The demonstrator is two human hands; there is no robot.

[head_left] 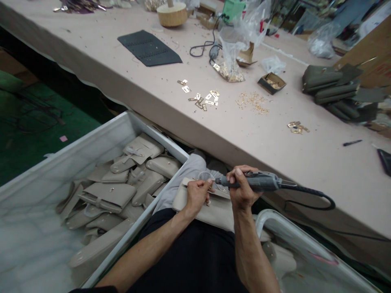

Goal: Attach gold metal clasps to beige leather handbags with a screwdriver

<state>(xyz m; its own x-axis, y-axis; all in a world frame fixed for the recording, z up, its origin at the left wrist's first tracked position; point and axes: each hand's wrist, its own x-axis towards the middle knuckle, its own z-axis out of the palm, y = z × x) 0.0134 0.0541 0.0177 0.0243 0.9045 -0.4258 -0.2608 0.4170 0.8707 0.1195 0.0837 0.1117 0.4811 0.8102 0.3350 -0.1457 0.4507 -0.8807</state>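
A beige handbag (215, 209) lies across my lap. My right hand (244, 187) is wrapped round a grey electric screwdriver (259, 181), held nearly level with its bit pointing left. Close to that bit, my left hand (198, 195) is closed in a pinch above the bag's upper edge. A small gold-coloured metal fitting (211, 187) shows at its fingertips; its exact shape is too small to make out. From the screwdriver's rear end a black cord (317, 194) loops away to the right.
A white bin (122, 118) with several beige bags stands at left, another bin (265, 215) at right. On the table (152, 93) lie gold metal plates (212, 97), scattered screws (253, 101), a small box (271, 83), a dark sheet (148, 48) and dark green bags (332, 87).
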